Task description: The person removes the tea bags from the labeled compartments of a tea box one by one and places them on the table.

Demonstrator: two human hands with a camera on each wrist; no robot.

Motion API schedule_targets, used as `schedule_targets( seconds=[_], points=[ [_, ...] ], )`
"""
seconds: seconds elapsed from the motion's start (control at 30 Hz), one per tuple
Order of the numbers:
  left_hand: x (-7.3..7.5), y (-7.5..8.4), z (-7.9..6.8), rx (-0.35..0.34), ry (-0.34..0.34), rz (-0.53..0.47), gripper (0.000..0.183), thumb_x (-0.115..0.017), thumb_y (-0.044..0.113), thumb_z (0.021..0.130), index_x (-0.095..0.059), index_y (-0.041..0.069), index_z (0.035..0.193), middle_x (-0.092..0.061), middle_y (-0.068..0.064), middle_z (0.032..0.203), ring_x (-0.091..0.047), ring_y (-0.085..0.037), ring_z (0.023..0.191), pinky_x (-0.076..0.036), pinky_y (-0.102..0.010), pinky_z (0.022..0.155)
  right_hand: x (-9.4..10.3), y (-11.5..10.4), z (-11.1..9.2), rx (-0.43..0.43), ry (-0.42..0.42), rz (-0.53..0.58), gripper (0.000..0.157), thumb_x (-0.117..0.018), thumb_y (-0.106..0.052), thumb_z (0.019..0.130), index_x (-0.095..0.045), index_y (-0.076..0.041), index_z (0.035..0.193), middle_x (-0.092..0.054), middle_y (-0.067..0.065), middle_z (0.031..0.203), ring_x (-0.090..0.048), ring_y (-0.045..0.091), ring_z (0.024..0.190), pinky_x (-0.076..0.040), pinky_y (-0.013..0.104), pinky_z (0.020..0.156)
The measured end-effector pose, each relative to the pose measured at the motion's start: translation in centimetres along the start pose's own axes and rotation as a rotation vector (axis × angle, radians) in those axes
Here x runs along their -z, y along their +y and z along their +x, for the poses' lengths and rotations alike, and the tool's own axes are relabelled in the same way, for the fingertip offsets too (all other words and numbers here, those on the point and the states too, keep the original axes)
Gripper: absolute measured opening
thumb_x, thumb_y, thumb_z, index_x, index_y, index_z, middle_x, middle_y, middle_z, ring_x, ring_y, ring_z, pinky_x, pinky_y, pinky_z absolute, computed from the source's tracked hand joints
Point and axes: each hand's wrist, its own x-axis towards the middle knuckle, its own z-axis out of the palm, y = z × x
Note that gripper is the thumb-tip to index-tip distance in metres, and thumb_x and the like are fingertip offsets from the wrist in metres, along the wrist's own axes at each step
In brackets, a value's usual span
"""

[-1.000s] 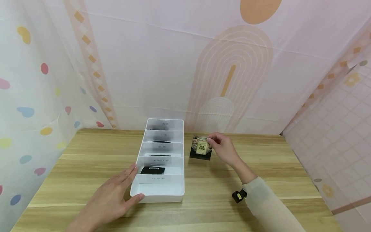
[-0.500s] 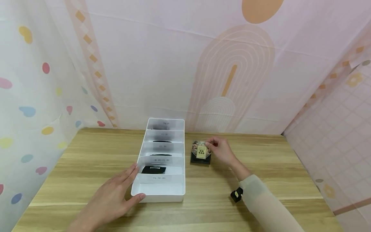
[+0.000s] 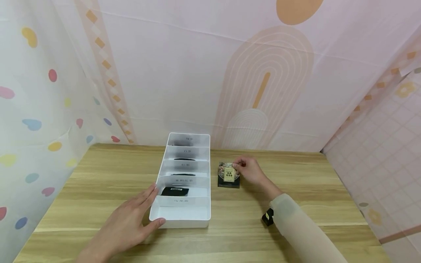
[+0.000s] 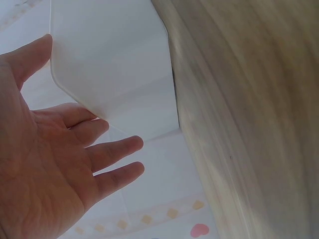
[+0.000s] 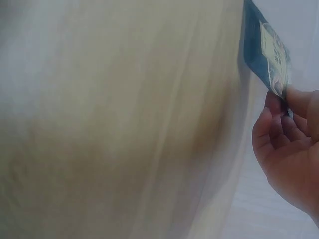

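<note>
My right hand pinches a black tea sachet by its upper right corner, thumb on the printed side. The sachet has a yellow label and a food picture, and hangs low over the table to the right of a long white divided box. My left hand rests at the box's near left corner, fingers along the left side and thumb at the front. In the left wrist view its fingers are spread, with fingertips at the box wall. The right wrist view shows the sachet edge-on between thumb and fingers.
Labelled dividers split the box into several compartments. A black sachet lies in the second one from the front; dark edges show in those behind. The wooden table meets a patterned curtain at the back. A small black device sits by the right sleeve.
My right hand has brought the sachet slightly down and toward me, and its printed face has turned a little. The left hand stays on the box.
</note>
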Motion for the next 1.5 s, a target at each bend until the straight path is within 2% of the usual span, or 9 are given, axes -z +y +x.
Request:
schedule_targets(
  seconds=[0.17,0.37,0.7,0.93,1.27,1.5],
  points=[
    [0.1,0.0,0.0,0.002,0.002,0.000,0.084,-0.073,0.054,0.095,-0.051,-0.004,0.152,-0.045,-0.018,0.161,-0.056,-0.039,0.137,-0.050,-0.058,0.105,0.0,0.4,0.5,-0.027,-0.032,-0.027,0.010,-0.066,-0.005,0.103,-0.074,-0.001,0.100,-0.069,0.004,0.082,-0.062,0.015,0.073,-0.049,0.024,0.063],
    [0.1,0.2,0.0,0.004,-0.002,-0.006,0.084,-0.072,0.055,0.095,-0.051,-0.004,0.152,-0.045,-0.018,0.161,-0.056,-0.039,0.137,-0.050,-0.057,0.106,-0.1,0.9,0.9,-0.018,-0.057,-0.062,0.008,-0.069,-0.003,0.101,-0.075,0.000,0.098,-0.069,0.005,0.085,-0.059,0.013,0.075,-0.049,0.023,0.066],
    [0.2,0.2,-0.1,0.008,-0.006,-0.003,0.084,-0.072,0.055,0.095,-0.051,-0.004,0.152,-0.045,-0.019,0.161,-0.055,-0.039,0.137,-0.049,-0.058,0.106,-0.3,0.9,1.2,-0.022,-0.096,-0.140,0.010,-0.069,-0.009,0.102,-0.076,-0.001,0.102,-0.070,0.004,0.090,-0.062,0.015,0.082,-0.054,0.031,0.074],
    [0.1,0.2,-0.1,0.002,0.000,-0.003,0.084,-0.073,0.054,0.095,-0.051,-0.004,0.152,-0.045,-0.018,0.161,-0.055,-0.039,0.137,-0.049,-0.058,0.106,-0.3,0.9,1.3,-0.018,-0.091,-0.153,0.010,-0.069,-0.008,0.102,-0.075,-0.001,0.100,-0.071,0.004,0.090,-0.063,0.016,0.085,-0.055,0.032,0.077],
    [0.1,0.2,-0.2,0.002,0.004,-0.007,0.083,-0.073,0.053,0.095,-0.051,-0.004,0.151,-0.046,-0.018,0.160,-0.056,-0.039,0.137,-0.050,-0.058,0.106,0.7,0.5,1.0,-0.036,-0.101,-0.122,0.013,-0.066,-0.008,0.104,-0.073,0.002,0.106,-0.072,0.009,0.096,-0.067,0.019,0.084,-0.057,0.031,0.071],
    [0.1,0.3,-0.2,0.009,-0.001,-0.008,0.083,-0.073,0.053,0.095,-0.051,-0.004,0.151,-0.046,-0.018,0.161,-0.056,-0.039,0.137,-0.049,-0.058,0.106,2.0,-0.9,0.6,-0.041,-0.076,-0.109,0.020,-0.065,-0.011,0.104,-0.072,0.005,0.116,-0.071,0.014,0.105,-0.067,0.025,0.085,-0.056,0.031,0.067]
  ],
)
